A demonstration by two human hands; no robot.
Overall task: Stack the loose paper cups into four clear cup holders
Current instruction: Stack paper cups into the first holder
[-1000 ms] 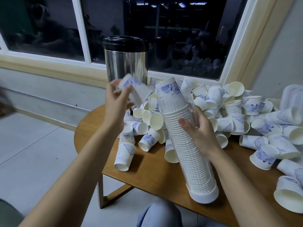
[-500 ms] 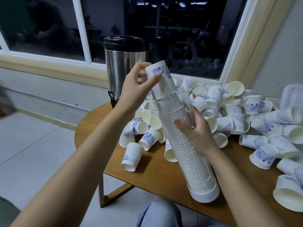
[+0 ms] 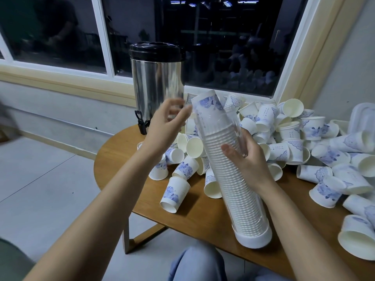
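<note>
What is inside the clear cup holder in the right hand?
A stack of nested paper cups fills the clear cup holder; the top cup sticks out above. The right hand covers part of the stack.

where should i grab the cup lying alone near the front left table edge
Probably pinch the cup across its mid wall from above with the free left hand; the right hand grips the cup holder. It lies on its side, mouth toward the table edge, both flanks clear.

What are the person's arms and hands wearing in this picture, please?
The left forearm and right forearm are bare to the frame edge, no sleeves in view. The left hand and right hand show no gloves, rings or watch.
</note>
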